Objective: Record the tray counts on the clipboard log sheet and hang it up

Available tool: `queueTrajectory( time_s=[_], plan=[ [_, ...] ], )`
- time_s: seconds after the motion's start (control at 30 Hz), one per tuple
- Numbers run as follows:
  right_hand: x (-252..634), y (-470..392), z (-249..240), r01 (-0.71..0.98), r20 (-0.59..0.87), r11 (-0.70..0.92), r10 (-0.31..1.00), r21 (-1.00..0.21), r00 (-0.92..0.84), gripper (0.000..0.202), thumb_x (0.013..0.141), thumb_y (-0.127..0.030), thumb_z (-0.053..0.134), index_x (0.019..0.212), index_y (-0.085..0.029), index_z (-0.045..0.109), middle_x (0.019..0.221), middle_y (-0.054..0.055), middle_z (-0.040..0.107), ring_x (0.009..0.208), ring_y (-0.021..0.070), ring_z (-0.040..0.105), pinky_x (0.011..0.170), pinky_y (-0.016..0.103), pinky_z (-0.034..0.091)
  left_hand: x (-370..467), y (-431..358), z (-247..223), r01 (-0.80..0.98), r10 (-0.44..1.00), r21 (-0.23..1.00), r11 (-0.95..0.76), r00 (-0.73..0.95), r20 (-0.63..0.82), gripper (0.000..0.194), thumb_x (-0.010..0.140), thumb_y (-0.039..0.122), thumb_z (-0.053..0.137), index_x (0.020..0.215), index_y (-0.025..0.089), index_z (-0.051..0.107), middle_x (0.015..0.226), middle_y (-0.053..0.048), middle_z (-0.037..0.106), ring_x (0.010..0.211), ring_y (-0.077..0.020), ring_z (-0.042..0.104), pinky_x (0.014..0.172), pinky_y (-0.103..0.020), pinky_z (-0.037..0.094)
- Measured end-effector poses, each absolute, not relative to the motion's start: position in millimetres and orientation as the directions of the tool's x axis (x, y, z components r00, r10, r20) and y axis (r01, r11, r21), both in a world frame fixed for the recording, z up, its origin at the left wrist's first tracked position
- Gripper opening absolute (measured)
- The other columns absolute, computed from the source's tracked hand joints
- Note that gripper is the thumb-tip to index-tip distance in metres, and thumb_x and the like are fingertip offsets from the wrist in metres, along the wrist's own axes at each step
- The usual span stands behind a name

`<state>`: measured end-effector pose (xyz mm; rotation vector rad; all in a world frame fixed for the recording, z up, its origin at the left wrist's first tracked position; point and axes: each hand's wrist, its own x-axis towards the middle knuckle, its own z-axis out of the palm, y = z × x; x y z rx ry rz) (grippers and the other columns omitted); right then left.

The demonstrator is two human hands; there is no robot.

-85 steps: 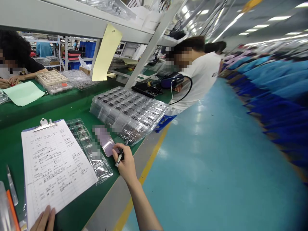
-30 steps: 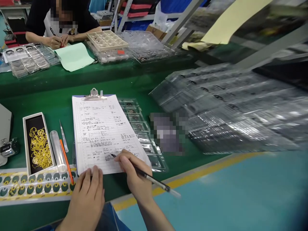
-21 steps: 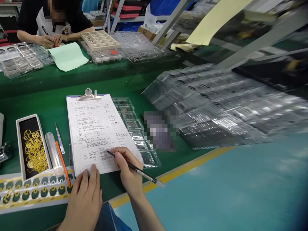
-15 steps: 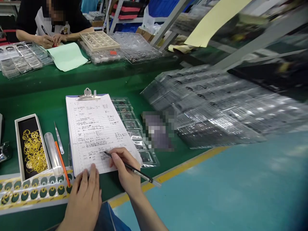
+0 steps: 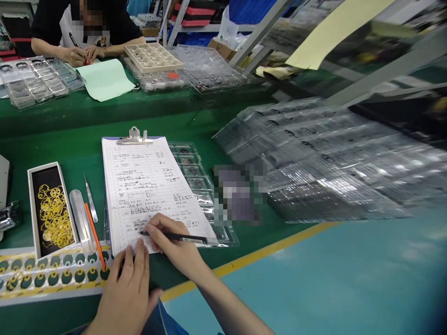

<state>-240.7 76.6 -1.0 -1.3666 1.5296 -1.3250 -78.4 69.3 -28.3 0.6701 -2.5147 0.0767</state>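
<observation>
**Writing an entry near the bottom of the log sheet**

The right hand (image 5: 176, 246) grasps a slim black pen (image 5: 178, 237) in a writing grip, its tip touching the white handwritten sheet (image 5: 150, 186) on the clipboard with the metal clip (image 5: 134, 137), close to the sheet's lower left corner. The left hand (image 5: 127, 291) lies flat with released fingers, pressing the bottom edge of the paper near the front edge of the green worktop (image 5: 70, 149). The step in hand seems to be filling in a row; the next move probably calls for a steady sheet and short strokes.

Left of the clipboard lie an orange stick (image 5: 95, 234), steel tweezers (image 5: 91, 197), a clear tube (image 5: 82, 221) and a white box of yellow rings (image 5: 52, 209). A clear blister tray (image 5: 195, 179) shows from under its right edge. Nothing blocks the pen.
</observation>
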Motion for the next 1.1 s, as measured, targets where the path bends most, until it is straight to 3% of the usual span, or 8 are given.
queueTrajectory(
  time_s=[0.07, 0.13, 0.37, 0.47, 0.6, 0.67, 0.83, 1.1],
  plan=[
    [-241.1, 77.4, -5.1, -0.226, 0.136, -0.080, -0.960, -0.971, -0.245, 0.032, 0.098, -0.030, 0.048, 0.070, -0.014, 0.048, 0.052, 0.000, 0.048, 0.047, 0.0068, 0.044, 0.047, 0.019, 0.037, -76.4, 69.1, -29.8, -0.466, -0.426, 0.041, 0.884, -0.766, 0.482, 0.077, 0.067, 0.066, 0.074, 0.117, 0.008, 0.068, 0.129, -0.010, 0.059, 0.116, -0.0267, 0.046, 0.097, -0.039, 0.035],
    [-242.5, 78.3, -7.0, -0.148, 0.132, -0.089, -0.942, -0.985, -0.309, 0.033, 0.098, -0.033, 0.049, 0.071, -0.013, 0.049, 0.052, 0.000, 0.049, 0.045, 0.0066, 0.043, 0.045, 0.018, 0.036, -74.2, 68.9, -32.4, -0.460, -0.403, -0.010, 0.888, -0.788, 0.466, 0.094, 0.044, 0.062, 0.088, 0.118, 0.008, 0.068, 0.133, -0.012, 0.056, 0.117, -0.0288, 0.045, 0.098, -0.040, 0.035],
    [-251.0, 75.2, -3.4, 0.317, -0.007, -0.210, -0.825, -0.925, -0.565, 0.037, 0.086, -0.045, 0.066, 0.072, -0.014, 0.050, 0.053, -0.001, 0.045, 0.042, 0.0076, 0.043, 0.036, 0.016, 0.031, -70.6, 68.1, -37.7, -0.445, -0.372, -0.062, 0.893, -0.810, 0.453, 0.053, 0.076, 0.033, 0.071, 0.122, 0.007, 0.065, 0.138, -0.013, 0.050, 0.118, -0.0296, 0.045, 0.099, -0.042, 0.033],
    [-250.3, 76.1, -3.6, 0.268, 0.028, -0.207, -0.835, -0.941, -0.549, 0.035, 0.089, -0.042, 0.064, 0.073, -0.014, 0.052, 0.053, 0.000, 0.048, 0.042, 0.0073, 0.043, 0.038, 0.016, 0.034, -73.0, 67.8, -34.1, -0.451, -0.376, -0.054, 0.891, -0.799, 0.468, 0.058, 0.068, 0.035, 0.078, 0.118, 0.008, 0.067, 0.133, -0.012, 0.054, 0.116, -0.0286, 0.046, 0.097, -0.041, 0.033],
    [-246.1, 78.9, -7.0, 0.086, 0.115, -0.174, -0.878, -0.981, -0.465, 0.033, 0.094, -0.037, 0.058, 0.072, -0.013, 0.052, 0.052, 0.000, 0.050, 0.043, 0.0071, 0.044, 0.042, 0.017, 0.036, -76.0, 67.5, -28.1, -0.453, -0.388, -0.016, 0.891, -0.781, 0.489, 0.086, 0.040, 0.046, 0.093, 0.114, 0.008, 0.070, 0.126, -0.012, 0.060, 0.114, -0.0286, 0.047, 0.096, -0.041, 0.034],
    [-244.8, 79.6, -8.0, 0.034, 0.142, -0.177, -0.879, -0.984, -0.456, 0.032, 0.095, -0.036, 0.056, 0.072, -0.013, 0.052, 0.052, 0.000, 0.051, 0.044, 0.0067, 0.044, 0.042, 0.017, 0.036, -76.4, 67.6, -27.2, -0.448, -0.389, -0.004, 0.894, -0.780, 0.490, 0.096, 0.032, 0.048, 0.094, 0.115, 0.007, 0.069, 0.137, -0.013, 0.052, 0.114, -0.0290, 0.047, 0.096, -0.041, 0.035],
    [-244.1, 80.2, -7.3, -0.030, 0.150, -0.152, -0.886, -0.988, -0.438, 0.031, 0.096, -0.033, 0.053, 0.073, -0.014, 0.050, 0.052, -0.001, 0.050, 0.043, 0.0068, 0.043, 0.042, 0.018, 0.035, -75.1, 68.5, -29.7, -0.438, -0.398, 0.023, 0.899, -0.791, 0.465, 0.097, 0.037, 0.048, 0.093, 0.120, 0.005, 0.065, 0.159, -0.012, 0.004, 0.122, -0.0263, 0.044, 0.100, -0.040, 0.033],
    [-244.2, 80.3, -4.8, -0.328, 0.184, -0.111, -0.962, -0.938, -0.202, 0.028, 0.097, -0.028, 0.048, 0.072, -0.015, 0.048, 0.056, 0.001, 0.049, 0.049, 0.0082, 0.046, 0.047, 0.020, 0.037, -72.7, 68.3, -32.5, -0.425, -0.390, 0.021, 0.905, -0.808, 0.440, 0.098, 0.046, 0.047, 0.089, 0.127, 0.002, 0.056, 0.159, -0.016, 0.010, 0.144, -0.0297, 0.021, 0.108, -0.040, 0.028]
  ],
)
